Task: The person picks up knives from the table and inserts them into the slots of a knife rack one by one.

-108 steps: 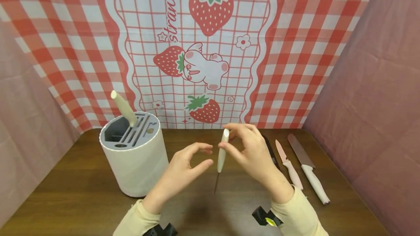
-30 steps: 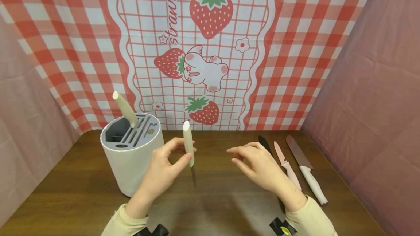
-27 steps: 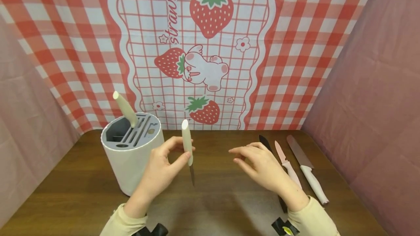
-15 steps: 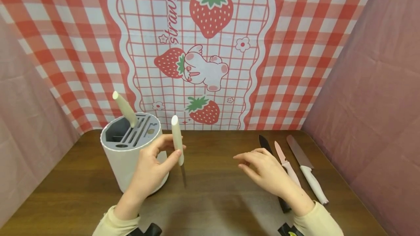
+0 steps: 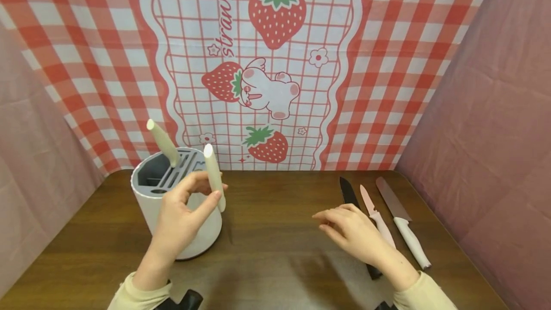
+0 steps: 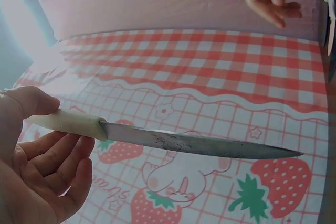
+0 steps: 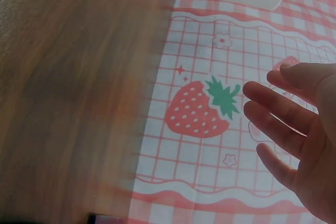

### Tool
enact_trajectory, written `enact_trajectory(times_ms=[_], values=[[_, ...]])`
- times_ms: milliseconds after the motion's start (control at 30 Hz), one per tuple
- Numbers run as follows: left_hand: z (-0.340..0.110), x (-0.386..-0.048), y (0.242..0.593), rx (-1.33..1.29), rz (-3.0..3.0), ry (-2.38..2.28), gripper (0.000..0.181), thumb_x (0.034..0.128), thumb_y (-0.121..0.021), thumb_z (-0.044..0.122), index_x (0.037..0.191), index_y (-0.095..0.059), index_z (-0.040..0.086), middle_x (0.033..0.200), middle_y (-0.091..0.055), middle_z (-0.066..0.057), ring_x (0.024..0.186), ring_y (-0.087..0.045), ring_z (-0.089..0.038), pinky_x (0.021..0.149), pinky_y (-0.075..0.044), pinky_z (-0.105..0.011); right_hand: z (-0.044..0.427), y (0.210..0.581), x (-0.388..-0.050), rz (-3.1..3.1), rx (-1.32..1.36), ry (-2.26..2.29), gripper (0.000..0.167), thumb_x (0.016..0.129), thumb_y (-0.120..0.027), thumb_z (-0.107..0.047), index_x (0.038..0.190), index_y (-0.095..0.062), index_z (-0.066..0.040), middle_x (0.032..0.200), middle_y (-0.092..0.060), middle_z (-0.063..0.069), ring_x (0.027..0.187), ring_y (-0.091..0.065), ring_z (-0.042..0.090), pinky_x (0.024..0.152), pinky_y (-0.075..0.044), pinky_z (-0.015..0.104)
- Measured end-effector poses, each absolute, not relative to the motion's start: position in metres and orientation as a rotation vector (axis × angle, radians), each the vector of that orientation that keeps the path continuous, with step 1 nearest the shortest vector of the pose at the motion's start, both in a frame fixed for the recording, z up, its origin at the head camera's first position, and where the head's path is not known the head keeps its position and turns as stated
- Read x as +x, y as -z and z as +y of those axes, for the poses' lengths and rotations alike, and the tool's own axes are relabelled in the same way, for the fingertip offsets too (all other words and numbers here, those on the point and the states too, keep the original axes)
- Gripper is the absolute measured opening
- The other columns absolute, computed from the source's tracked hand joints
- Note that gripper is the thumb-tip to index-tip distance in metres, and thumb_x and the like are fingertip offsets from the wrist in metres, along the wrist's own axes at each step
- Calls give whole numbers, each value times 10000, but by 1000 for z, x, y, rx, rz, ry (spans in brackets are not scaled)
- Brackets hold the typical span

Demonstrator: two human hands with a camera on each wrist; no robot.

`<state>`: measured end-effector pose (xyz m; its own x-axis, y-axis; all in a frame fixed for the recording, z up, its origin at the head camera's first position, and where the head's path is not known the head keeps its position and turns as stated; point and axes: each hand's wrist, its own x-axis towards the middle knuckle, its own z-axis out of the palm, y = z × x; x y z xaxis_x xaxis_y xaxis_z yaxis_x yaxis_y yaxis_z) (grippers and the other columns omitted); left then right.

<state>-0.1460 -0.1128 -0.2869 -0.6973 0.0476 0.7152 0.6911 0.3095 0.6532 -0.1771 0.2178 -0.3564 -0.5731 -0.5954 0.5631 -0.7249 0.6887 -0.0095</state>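
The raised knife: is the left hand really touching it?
Touching. The left wrist view shows the left hand pinching the raised knife by its pale handle, between thumb and fingers.

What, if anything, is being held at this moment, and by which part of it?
A knife, held by its pale handle in the left grip. The right grip holds nothing.
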Motion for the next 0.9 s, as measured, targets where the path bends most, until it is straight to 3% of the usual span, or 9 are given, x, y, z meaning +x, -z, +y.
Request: enact_trajectory(times_ms=[267, 533, 900], values=[[-123, -140, 279, -634, -1956, 1397, 282, 788, -635, -51, 1050, -616, 51, 916, -689, -48, 820, -602, -69, 781, -433, -180, 225, 363, -175, -2397, 994, -318, 228, 763, -705, -160, 980, -658, -214, 847, -643, -174, 759, -570, -37, 795, -434, 323], [-133, -135, 271, -598, -1819, 1380, 261, 775, -604, -116, 1030, -601, -61, 915, -687, -10, 799, -599, -88, 693, -456, -151, 229, 372, -172, -2456, 986, -339, 214, 779, -694, -166, 981, -649, -223, 813, -624, -193, 742, -553, -51, 801, -436, 343], [-146, -137, 261, -623, -1466, 1589, 274, 760, -546, -175, 1034, -561, -176, 921, -686, -54, 846, -616, -160, 743, -453, -208, 235, 378, -170, -2471, 967, -296, 183, 764, -702, -174, 936, -655, -219, 807, -638, -166, 744, -567, -29, 793, -437, 359]])
